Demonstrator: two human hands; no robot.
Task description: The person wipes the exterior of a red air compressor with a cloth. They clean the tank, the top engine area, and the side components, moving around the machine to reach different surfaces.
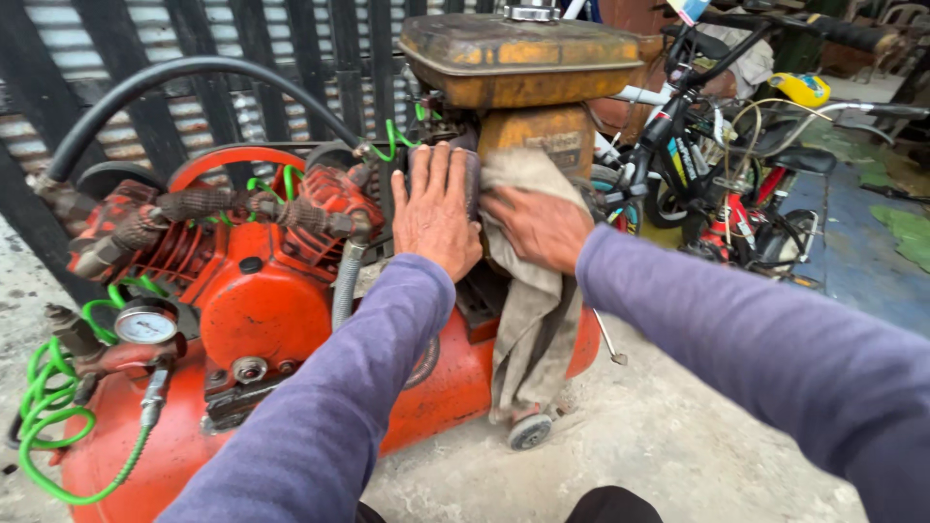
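left hand [436,213] lies flat and open on the dark engine part [472,174]; just beside it, right hand [539,226] presses the grimy beige cloth rag [531,320], fingers spread, not clenched. wiping likely goes best with firm, even pressure. above both sits a rusty yellow metal fuel tank [523,53]; below, a glossy orange steel air cylinder [436,387].

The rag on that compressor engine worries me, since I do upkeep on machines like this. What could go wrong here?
The long rag under the right hand hangs down the engine's side; it might snag on parts if anything turned. The left hand lies flat on the engine housing, perhaps hot or oily. The green coiled hose loops low by the orange tank, a possible snag.
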